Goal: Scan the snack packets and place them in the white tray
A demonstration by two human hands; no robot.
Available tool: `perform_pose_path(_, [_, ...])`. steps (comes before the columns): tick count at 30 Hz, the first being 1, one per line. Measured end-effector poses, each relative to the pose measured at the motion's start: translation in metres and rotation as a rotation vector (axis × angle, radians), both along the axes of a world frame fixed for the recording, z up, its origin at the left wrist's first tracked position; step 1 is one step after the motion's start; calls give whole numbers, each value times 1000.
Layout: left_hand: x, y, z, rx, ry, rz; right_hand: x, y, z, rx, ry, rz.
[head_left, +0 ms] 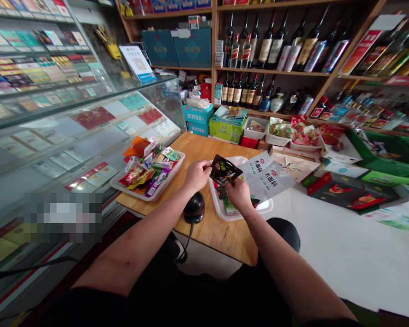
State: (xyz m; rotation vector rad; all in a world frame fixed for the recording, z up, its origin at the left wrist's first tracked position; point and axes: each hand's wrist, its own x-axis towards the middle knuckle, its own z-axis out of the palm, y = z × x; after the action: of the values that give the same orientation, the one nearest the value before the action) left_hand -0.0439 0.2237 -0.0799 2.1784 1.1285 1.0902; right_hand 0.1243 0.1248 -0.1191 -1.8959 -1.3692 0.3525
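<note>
Dark packet [225, 170] pinched between both hands above a white tray [221, 210]: left hand [197, 175] closed on its left edge, right hand [237, 192] gripping its lower right corner. Glossy black wrapper, green and white print, tilted slightly. More packets in the tray beneath, partly hidden by the right hand. Second tray [122, 185] of bright snacks to the left on the wooden table [221, 234]. Black scanner [194, 208] just below the left wrist. White bags [266, 175] just right of the tray. Bottles [269, 43] on shelves behind.

Two bare forearms, no sleeves showing, no rings or watch visible, dark black clothing at the lap
</note>
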Motion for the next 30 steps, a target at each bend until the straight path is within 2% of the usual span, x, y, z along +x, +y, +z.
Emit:
perform_pose_path(4, [36, 11, 3, -35, 14, -62, 20, -4, 0, -20, 8, -61])
perform_pose_path(11, [87, 37, -5, -84, 61, -120, 53, 2, -7, -55, 31, -126])
perform_pose_path(15, [108, 46, -16, -149, 167, -134, 67, 10, -17, -34, 28, -104])
perform_pose_path(18, [118, 47, -30, -189, 158, -240, 76, 13, -24, -71, 49, -145])
perform_pose_path(23, [125, 40, -44, -302, 115, -323, 86, 10, -24, -65, 66, -201])
perform_pose_path(27, [124, 22, -35, -279, 175, -328, 87, 0, -17, -20, 116, -223])
perform_pose_path(30, [119, -3, -24, -266, 130, -332, 84, -14, -12, 25, 160, -253])
